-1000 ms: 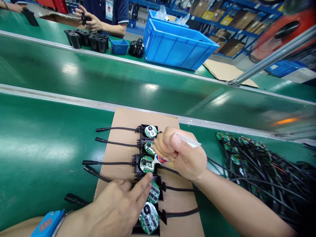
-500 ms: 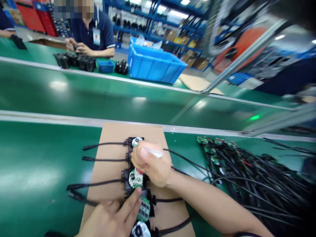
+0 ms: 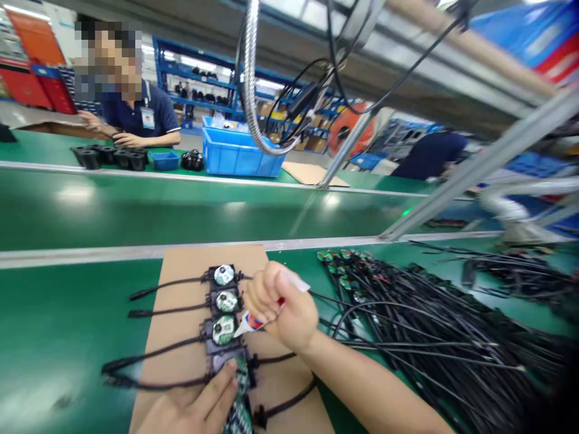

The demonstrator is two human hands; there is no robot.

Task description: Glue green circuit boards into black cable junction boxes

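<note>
My right hand [image 3: 289,310] is closed around a glue tube [image 3: 254,321] with a white nozzle. Its tip points down at the right edge of a round circuit board [image 3: 224,330], the third from the top in a row of black housings [image 3: 210,346]. Two more round boards, the upper one [image 3: 224,275] and the one below it [image 3: 226,301], show their pale faces. Lower down, my left hand [image 3: 194,407] rests with its fingers stretched out, fingertips on a green board [image 3: 242,374] in the fourth housing. Part of the lowest board is hidden behind those fingers.
Under the row lies a cardboard sheet [image 3: 181,265]. Black cables stick out on both sides. A large heap of cables with boards [image 3: 398,325] covers the right. Across the bench, a person [image 3: 136,120] sits behind black parts and a blue crate [image 3: 239,154]. A metal hose [image 3: 250,78] hangs overhead.
The camera view has shifted, showing more of the overhead frame. My right hand has drawn back to the right of the row, uncovering the upper boards and the tube's nozzle.
</note>
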